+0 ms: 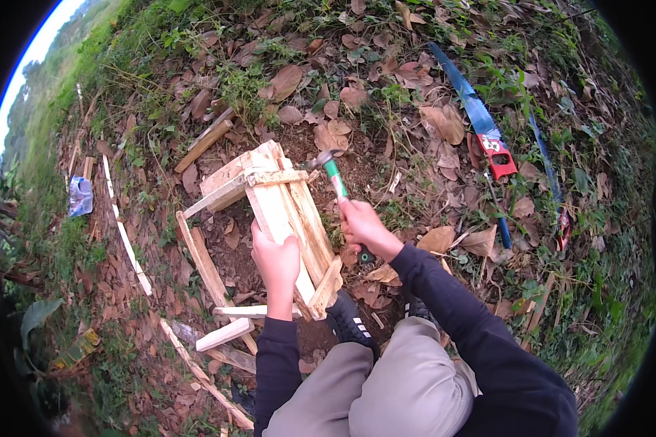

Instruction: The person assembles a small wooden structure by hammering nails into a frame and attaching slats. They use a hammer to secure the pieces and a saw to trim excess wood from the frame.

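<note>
A person holds a hammer (334,177) near the far right corner of a wooden frame (311,227) on leaf-strewn ground (408,175).
The right hand (364,224) is wrapped around the handle (338,189); the left hand (277,258) grips a board (269,207) of the frame by its left edge, thumb on its face, fingertips hidden. The hammer's head (323,157) is just beside the crosspiece (280,177); whether they touch cannot be told. The frame lies ahead of the shoes (348,320), sticks (226,333) crowding its near left side; rightward, leafy ground opens toward two saws (468,102).
</note>
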A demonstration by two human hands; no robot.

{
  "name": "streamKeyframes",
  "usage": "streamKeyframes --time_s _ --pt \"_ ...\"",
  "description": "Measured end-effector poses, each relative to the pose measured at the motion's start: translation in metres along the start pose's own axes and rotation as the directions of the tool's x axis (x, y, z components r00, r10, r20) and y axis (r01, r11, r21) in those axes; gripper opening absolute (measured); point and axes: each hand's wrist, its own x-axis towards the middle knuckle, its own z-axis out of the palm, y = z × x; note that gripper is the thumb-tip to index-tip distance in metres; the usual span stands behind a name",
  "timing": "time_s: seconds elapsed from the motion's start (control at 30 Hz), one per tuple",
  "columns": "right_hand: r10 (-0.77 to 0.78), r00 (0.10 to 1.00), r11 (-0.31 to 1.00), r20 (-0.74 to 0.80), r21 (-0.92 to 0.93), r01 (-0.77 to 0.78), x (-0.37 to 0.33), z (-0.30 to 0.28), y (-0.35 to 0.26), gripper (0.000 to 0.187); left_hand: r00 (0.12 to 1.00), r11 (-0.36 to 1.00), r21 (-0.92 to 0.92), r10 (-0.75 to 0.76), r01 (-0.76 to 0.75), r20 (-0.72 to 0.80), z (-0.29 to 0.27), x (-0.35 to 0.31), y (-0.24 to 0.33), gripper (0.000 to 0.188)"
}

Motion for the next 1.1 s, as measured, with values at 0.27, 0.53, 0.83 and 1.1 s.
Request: streamKeyframes --time_s 0.27,0.53,0.83,1.1 --pt "-0.146 0.988 0.947 -0.048 -0.297 0.125 0.012 0.019 0.03 0.036 1.0 0.999 0.024 0.028 -0.028 0.002 0.012 -0.001 -0.004 0.052" --pt "-0.349 0.81 0.76 -0.471 0.363 0.539 0.001 0.026 -0.006 0.04 1.0 1.0 0.01 0.015 -0.015 -0.005 -0.003 0.007 -0.012 0.05" --pt "-0.187 0.969 0.974 -0.163 0.097 0.204 -0.006 0.003 -0.013 0.038 1.0 1.0 0.015 -0.007 0.007 -0.024 -0.007 0.009 -0.017 0.049" --pt "-0.016 1.0 0.985 -0.004 -0.169 0.015 0.019 0.008 0.017 0.036 0.999 1.0 -0.001 0.009 -0.009 -0.032 0.008 0.005 -0.012 0.048"
